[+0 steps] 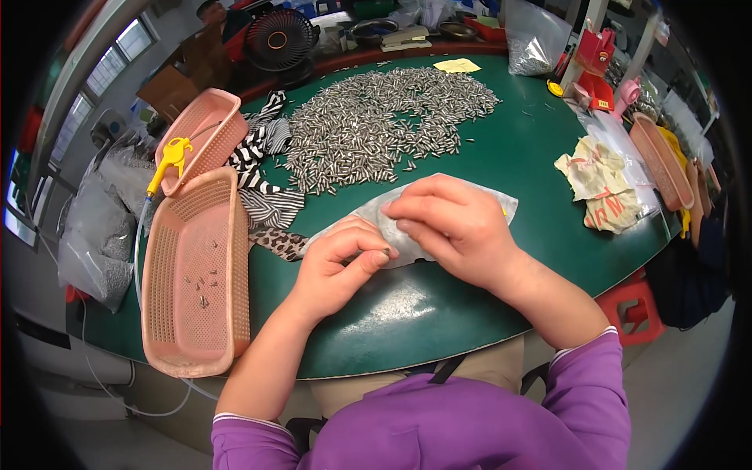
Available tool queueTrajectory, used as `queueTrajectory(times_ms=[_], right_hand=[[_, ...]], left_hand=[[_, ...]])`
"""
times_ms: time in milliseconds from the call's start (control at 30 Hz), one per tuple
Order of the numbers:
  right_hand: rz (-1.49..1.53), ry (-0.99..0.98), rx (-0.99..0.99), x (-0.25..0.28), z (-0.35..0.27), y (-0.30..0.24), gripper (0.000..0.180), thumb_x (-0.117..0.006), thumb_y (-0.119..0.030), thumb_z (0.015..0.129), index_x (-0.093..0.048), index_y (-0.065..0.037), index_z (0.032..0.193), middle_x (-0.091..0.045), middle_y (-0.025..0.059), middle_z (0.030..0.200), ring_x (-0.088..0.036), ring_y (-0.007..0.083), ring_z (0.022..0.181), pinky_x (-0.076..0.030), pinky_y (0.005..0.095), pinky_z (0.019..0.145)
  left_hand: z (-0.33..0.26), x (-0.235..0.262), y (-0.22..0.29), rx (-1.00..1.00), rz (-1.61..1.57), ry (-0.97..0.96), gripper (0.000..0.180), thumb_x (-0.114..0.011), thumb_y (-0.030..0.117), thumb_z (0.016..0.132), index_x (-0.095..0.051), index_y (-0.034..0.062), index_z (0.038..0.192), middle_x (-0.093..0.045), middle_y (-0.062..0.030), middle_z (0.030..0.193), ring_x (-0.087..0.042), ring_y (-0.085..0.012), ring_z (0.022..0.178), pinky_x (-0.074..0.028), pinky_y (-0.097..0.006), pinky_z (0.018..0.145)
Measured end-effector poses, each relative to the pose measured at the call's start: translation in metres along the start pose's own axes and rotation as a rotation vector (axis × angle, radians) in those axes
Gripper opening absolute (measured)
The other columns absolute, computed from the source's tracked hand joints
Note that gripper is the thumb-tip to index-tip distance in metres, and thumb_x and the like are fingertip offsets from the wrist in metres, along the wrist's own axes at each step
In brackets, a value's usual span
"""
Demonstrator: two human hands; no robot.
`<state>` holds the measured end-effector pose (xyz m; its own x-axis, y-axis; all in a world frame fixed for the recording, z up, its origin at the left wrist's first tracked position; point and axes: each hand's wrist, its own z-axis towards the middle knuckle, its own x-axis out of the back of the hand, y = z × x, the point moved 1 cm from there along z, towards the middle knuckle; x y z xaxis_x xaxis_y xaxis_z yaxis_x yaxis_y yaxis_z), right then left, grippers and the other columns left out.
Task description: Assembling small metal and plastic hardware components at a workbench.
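Left hand [338, 262] pinches one small pin [386, 251] at its fingertips; right hand [454, 223] grips the bag [376, 215] just beside it. Behind the bag, the big pin pile [384, 125] waits. Only a few pins in the basket [196, 274] left of it: early going, I'd judge.

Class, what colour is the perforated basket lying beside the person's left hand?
The basket is salmon pink, seen clearly in the head view.

A: From where is the scene viewed?
B: From a head-worn fisheye cam, aimed steeply down over the green table [486, 196]; the purple sleeves are seen at the bottom edge.
A: How near?
B: Close. The left hand [337, 266] and right hand [450, 223] are centred, approx. at arm's length; edges are bent toward the rim. Only one view is given.
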<state>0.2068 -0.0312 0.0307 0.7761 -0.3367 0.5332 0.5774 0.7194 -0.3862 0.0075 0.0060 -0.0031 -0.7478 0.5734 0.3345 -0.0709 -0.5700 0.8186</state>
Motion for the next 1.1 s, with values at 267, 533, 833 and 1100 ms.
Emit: queueTrajectory(times_ms=[267,533,833,1100], right_hand=[[0.195,-0.017,-0.048,-0.003,-0.002,-0.006,0.017,-0.07,-0.007,0.079,-0.07,-0.007,0.096,-0.067,0.0078,0.09,-0.066,0.023,0.08,-0.053,0.0325,0.069],[0.21,-0.082,-0.022,-0.005,-0.002,-0.009,0.02,-0.069,-0.004,0.078,-0.07,-0.006,0.098,-0.066,0.0086,0.09,-0.066,0.023,0.081,-0.053,0.0321,0.068],[-0.011,-0.064,0.054,-0.005,-0.004,-0.01,0.022,-0.07,-0.009,0.075,-0.069,-0.01,0.097,-0.064,0.0046,0.089,-0.064,0.0228,0.078,-0.052,0.0336,0.064],[-0.104,0.014,0.059,-0.001,0.0,0.002,0.02,-0.069,-0.008,0.076,-0.069,-0.009,0.095,-0.063,0.0043,0.088,-0.064,0.0226,0.077,-0.051,0.0334,0.064]], left_hand=[[-0.002,0.003,-0.002,0.048,-0.193,0.215,0.009,-0.069,0.001,0.083,-0.062,0.0044,0.088,-0.062,-0.0052,0.091,-0.057,-0.0166,0.089,-0.045,-0.029,0.082],[-0.002,0.002,-0.004,0.042,-0.215,0.271,0.013,-0.071,-0.002,0.079,-0.063,0.0042,0.087,-0.06,-0.0042,0.089,-0.057,-0.0153,0.086,-0.046,-0.028,0.08],[0.002,0.006,-0.004,0.013,-0.021,0.215,0.011,-0.072,0.0,0.076,-0.064,0.0043,0.082,-0.063,-0.005,0.084,-0.058,-0.0184,0.084,-0.045,-0.031,0.08],[0.002,0.004,-0.002,-0.013,0.145,0.156,0.009,-0.071,0.002,0.076,-0.065,0.0054,0.081,-0.066,-0.0044,0.083,-0.06,-0.0193,0.083,-0.045,-0.033,0.081]])
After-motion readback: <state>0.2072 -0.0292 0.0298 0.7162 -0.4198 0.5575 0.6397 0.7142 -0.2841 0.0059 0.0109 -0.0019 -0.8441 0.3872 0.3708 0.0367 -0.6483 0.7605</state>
